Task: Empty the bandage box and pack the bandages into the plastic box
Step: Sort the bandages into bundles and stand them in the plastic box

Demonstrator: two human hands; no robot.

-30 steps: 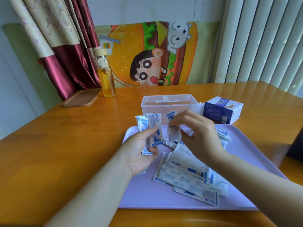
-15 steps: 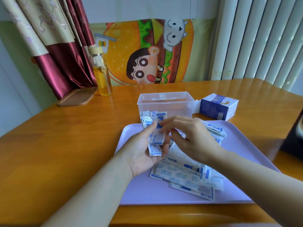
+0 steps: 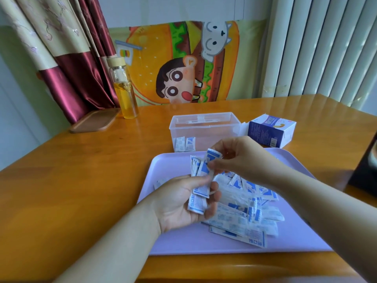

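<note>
My left hand (image 3: 179, 203) holds a small stack of wrapped bandages (image 3: 199, 188) upright over the lilac tray (image 3: 204, 242). My right hand (image 3: 238, 158) pinches one blue-and-white bandage (image 3: 212, 158) at the top of that stack. A loose pile of bandages (image 3: 244, 211) lies on the tray under and to the right of the hands. Behind the tray stands the clear plastic box (image 3: 204, 127), open, with a few bandages (image 3: 185, 144) upright at its front left. The blue-and-white bandage box (image 3: 271, 129) lies on its side to the right of it.
A glass bottle of yellow liquid (image 3: 124, 90) and a brown wooden lid (image 3: 93, 120) stand at the table's back left. A dark object (image 3: 365, 166) sits at the right edge. The orange wooden table (image 3: 71, 180) lies bare to the left of the tray.
My right hand has risen a little and now pinches a single bandage at the top of the stack in my left hand. The view has shifted slightly.
</note>
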